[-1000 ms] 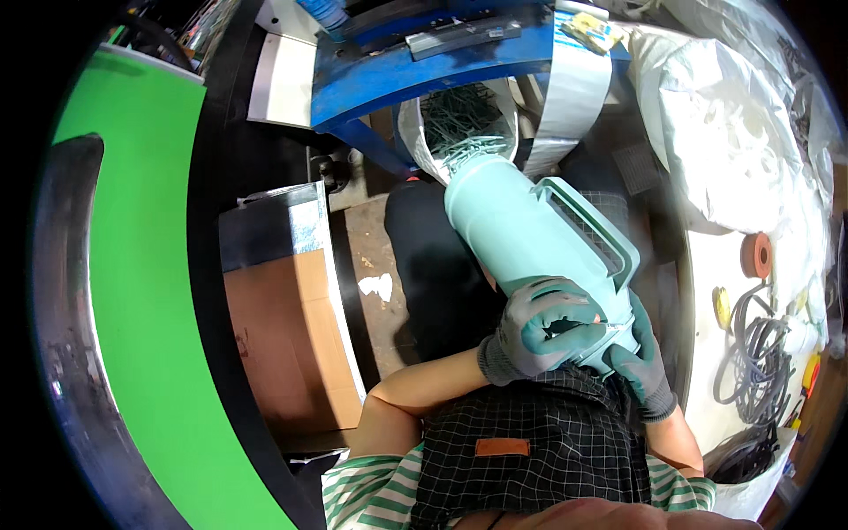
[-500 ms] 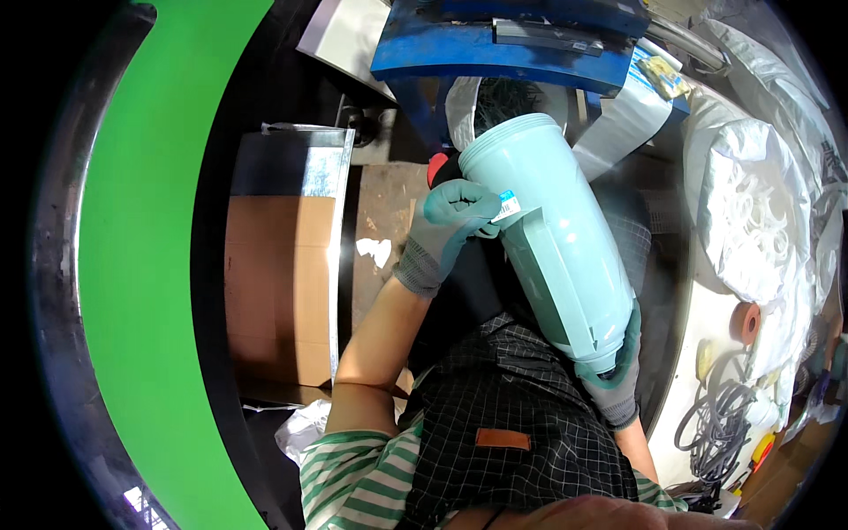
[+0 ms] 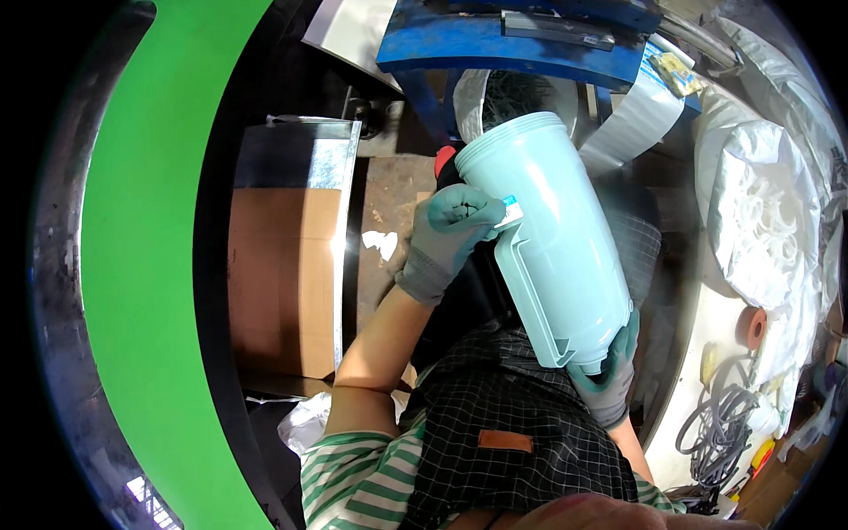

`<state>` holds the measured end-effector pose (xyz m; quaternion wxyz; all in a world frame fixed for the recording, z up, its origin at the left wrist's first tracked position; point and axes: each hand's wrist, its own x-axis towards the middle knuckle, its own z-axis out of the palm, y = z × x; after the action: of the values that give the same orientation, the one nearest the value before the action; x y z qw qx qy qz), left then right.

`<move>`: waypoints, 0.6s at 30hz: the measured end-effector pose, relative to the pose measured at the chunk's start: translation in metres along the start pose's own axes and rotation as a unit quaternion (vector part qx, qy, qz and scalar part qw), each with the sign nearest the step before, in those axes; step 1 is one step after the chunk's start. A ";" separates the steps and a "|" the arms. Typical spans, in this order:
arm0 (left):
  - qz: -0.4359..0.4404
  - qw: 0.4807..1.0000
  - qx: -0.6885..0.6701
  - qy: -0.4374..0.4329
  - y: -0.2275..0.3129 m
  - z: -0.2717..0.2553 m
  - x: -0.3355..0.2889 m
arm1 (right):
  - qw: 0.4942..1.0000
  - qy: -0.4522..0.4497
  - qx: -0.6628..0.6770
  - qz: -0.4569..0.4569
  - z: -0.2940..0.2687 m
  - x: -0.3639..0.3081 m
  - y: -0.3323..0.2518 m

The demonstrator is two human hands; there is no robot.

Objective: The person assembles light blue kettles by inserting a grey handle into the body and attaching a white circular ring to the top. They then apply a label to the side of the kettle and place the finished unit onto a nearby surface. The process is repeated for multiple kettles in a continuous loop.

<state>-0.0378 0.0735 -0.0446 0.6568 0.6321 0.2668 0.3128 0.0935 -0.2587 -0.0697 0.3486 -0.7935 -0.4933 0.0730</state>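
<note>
A large pale turquoise plastic canister (image 3: 574, 221) lies slanted across my lap, its threaded open rim at the upper left and its narrow neck at the lower right. A raised handle (image 3: 533, 296) runs along its left side. My left hand (image 3: 452, 231), in a grey glove with turquoise coating, pinches the edge of a small white and blue label (image 3: 511, 212) beside the top of the handle. Whether the label sticks to the canister I cannot tell. My right hand (image 3: 614, 380), gloved alike, cups the narrow end from below and the right; some of its fingers are hidden.
To the left stand an open cardboard-lined box (image 3: 283, 274) and a green surface (image 3: 146, 265). Ahead, under a blue metal stand (image 3: 495, 53), is a white bin (image 3: 473, 102) of dark scraps. A bag of white rings (image 3: 764, 221) and coiled grey cable (image 3: 720, 433) lie right.
The canister has rolled a little in my hands, so its handle now faces more to the left. My left hand stays at the label; my right hand keeps hold of the narrow end.
</note>
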 end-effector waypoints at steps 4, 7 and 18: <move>-0.062 0.956 0.287 -0.002 0.008 -0.012 -0.001 | 0.999 0.021 -0.024 -0.038 0.006 -0.007 0.007; 0.025 0.931 0.363 0.021 -0.008 -0.029 -0.001 | 0.999 0.007 0.040 0.011 -0.001 -0.006 0.013; 0.124 0.964 0.233 -0.014 -0.004 0.046 0.092 | 0.956 -0.006 0.260 0.138 -0.070 0.010 0.032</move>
<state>0.0577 0.1116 -0.0415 0.4510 0.8004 0.2425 0.3116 0.1544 -0.2927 -0.0350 0.5264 -0.7357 -0.3448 0.2504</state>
